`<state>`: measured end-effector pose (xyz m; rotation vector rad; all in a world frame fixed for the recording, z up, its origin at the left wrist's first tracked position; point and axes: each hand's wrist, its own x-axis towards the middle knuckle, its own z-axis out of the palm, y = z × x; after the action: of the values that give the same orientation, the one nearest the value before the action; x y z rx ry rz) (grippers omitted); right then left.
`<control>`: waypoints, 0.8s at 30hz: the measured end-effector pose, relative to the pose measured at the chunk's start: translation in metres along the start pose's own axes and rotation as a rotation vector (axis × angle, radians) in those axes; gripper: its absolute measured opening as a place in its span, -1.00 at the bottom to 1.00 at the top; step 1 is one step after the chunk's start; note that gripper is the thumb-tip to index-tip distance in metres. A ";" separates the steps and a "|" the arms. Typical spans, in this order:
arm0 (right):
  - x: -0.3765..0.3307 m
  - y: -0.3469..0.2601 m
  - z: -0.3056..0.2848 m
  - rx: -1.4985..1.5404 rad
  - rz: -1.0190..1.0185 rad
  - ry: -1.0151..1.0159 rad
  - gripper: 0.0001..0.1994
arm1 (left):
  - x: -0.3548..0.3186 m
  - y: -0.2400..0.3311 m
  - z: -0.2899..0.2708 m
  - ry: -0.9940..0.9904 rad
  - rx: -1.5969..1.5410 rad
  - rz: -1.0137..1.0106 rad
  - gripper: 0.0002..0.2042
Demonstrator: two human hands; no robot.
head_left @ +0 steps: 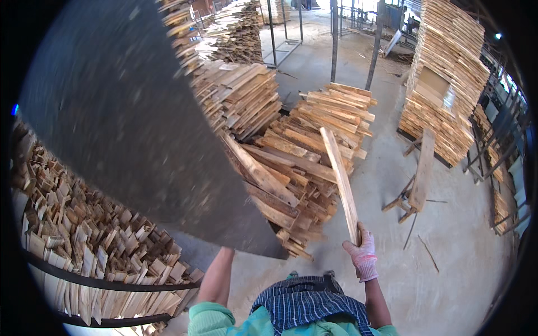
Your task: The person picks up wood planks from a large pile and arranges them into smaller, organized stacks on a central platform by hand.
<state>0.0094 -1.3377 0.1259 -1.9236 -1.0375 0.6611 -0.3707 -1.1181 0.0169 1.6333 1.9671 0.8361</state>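
Observation:
My right hand [363, 255], in a pinkish-white glove, is closed around the lower end of a long wooden board [339, 176]. The board stands up at a slant, its far end in front of a heap of loose boards [297, 151]. A large dark panel [140, 123], blurred and very near, covers much of the left side. My left forearm [216, 277] goes up behind this panel, which hides the hand, so its fingers and anything in them do not show.
At the left, many short boards [84, 241] stand packed inside a dark metal rail [112, 283]. A tall board stack [443, 73] rises at the far right, with a wooden bench [423, 171] before it. Metal posts [375, 45] stand farther back. Thin sticks [428, 253] lie on the concrete floor.

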 end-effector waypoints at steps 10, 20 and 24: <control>0.082 -0.110 0.012 -0.135 -0.281 -0.349 -0.11 | 0.016 0.067 -0.081 0.122 -0.179 0.094 -0.52; 0.133 -0.204 0.116 -0.385 -0.591 -0.643 -0.33 | -0.027 0.214 -0.088 0.059 -0.398 -0.124 -0.45; 0.131 -0.174 0.155 -0.266 -0.605 -0.912 -0.41 | 0.012 0.140 -0.082 0.194 -0.606 -0.076 -0.41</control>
<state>-0.1106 -1.1059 0.1871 -1.3430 -2.2445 1.0965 -0.3299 -1.1039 0.1735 1.1480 1.6450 1.4317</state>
